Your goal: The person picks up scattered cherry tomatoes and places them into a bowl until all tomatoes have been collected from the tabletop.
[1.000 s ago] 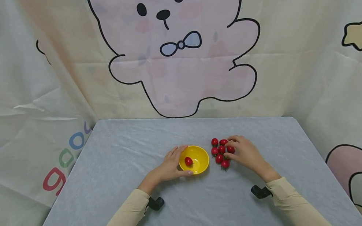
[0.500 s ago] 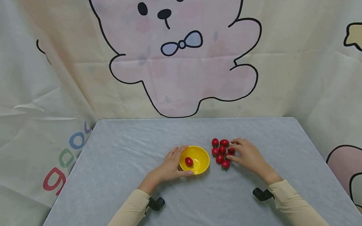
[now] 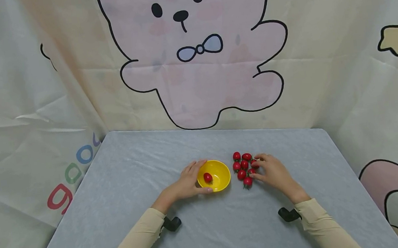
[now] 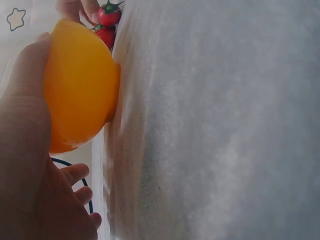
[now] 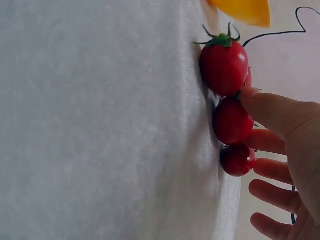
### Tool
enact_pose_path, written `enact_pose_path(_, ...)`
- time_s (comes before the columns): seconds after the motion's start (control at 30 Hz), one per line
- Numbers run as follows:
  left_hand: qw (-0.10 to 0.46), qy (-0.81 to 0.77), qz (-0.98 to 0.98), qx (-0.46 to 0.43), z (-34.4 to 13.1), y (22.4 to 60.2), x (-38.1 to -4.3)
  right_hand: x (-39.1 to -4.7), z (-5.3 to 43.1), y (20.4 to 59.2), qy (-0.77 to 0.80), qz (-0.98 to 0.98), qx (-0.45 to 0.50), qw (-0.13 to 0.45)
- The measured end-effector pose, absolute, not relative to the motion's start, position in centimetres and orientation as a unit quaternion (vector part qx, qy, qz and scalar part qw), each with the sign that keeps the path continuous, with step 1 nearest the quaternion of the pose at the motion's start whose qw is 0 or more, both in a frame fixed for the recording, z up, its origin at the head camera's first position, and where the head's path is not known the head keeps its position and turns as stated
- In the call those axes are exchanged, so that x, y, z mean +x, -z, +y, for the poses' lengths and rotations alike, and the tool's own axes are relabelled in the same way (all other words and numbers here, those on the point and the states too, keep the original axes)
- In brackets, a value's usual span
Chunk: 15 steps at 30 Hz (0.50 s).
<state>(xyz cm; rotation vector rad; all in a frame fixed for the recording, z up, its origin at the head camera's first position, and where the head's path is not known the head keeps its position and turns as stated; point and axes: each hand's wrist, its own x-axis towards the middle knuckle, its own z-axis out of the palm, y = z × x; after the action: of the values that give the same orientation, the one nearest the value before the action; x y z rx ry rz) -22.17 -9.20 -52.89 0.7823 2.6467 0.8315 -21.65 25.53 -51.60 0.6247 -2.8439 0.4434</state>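
The left hand (image 3: 186, 182) holds a yellow bowl (image 3: 222, 174) by its left side, with the thumb at the near rim and the fingers round the far side. One red cherry tomato (image 3: 207, 177) lies in the bowl. To the right, several cherry tomatoes (image 3: 241, 174) with green stems sit in a close cluster on the table. The right hand (image 3: 274, 172) is at the cluster's right edge. In the right wrist view its thumb and index finger pinch a cherry tomato (image 5: 232, 121) resting on the cloth; the other fingers stay spread.
A pale grey-blue cloth (image 3: 196, 237) covers the table. Printed fabric (image 3: 195, 92) with a cartoon bear hangs behind it, and fabric walls stand at both sides. Each wrist wears a black camera mount (image 3: 172, 223).
The right hand has come slightly nearer and lower, and its thumb and index finger have closed in on a cherry tomato. The left hand and bowl have stayed put.
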Motion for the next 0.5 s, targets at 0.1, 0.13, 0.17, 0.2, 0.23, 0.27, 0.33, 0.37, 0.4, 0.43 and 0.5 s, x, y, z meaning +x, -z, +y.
enact_pose_path(0.1, 0.131, -0.286, 0.910, 0.268, -9.20, 52.90, -22.13, -21.62, 25.53, 51.78, -0.141, -0.962, 0.212, 0.096)
enact_pose_path(0.13, 0.132, -0.286, 0.910, 0.268, -9.20, 52.91, -22.11, -21.60, 25.52, 51.84, -0.140, -0.963, 0.212, 0.095)
enact_pose_path(0.17, 0.131, -0.287, 0.910, 0.268, -9.19, 52.93, -22.12, -21.59, 25.52, 51.91, -0.138, -0.963, 0.211, 0.095)
enact_pose_path(0.2, 0.131, -0.287, 0.910, 0.267, -9.18, 52.95, -22.12, -21.57, 25.52, 51.97, -0.137, -0.963, 0.210, 0.095)
enact_pose_path(0.23, 0.131, -0.286, 0.911, 0.267, -9.17, 52.98, -22.14, -21.56, 25.51, 52.04, -0.137, -0.963, 0.210, 0.096)
enact_pose_path(0.27, 0.130, -0.284, 0.911, 0.267, -9.16, 53.01, -22.15, -21.55, 25.50, 52.09, -0.136, -0.964, 0.209, 0.096)
enact_pose_path(0.33, 0.130, -0.284, 0.912, 0.267, -9.15, 53.05, -22.17, -21.55, 25.49, 52.19, -0.132, -0.965, 0.207, 0.098)
enact_pose_path(0.37, 0.130, -0.284, 0.912, 0.267, -9.14, 53.04, -22.17, -21.54, 25.48, 52.23, -0.129, -0.965, 0.207, 0.099)
enact_pose_path(0.4, 0.130, -0.285, 0.912, 0.267, -9.14, 53.03, -22.17, -21.55, 25.47, 52.26, -0.126, -0.965, 0.207, 0.099)
enact_pose_path(0.43, 0.131, -0.285, 0.912, 0.267, -9.15, 53.01, -22.16, -21.54, 25.45, 52.27, -0.124, -0.965, 0.207, 0.099)
enact_pose_path(0.5, 0.131, -0.285, 0.911, 0.266, -9.15, 52.96, -22.15, -21.51, 25.40, 52.25, -0.122, -0.966, 0.206, 0.098)
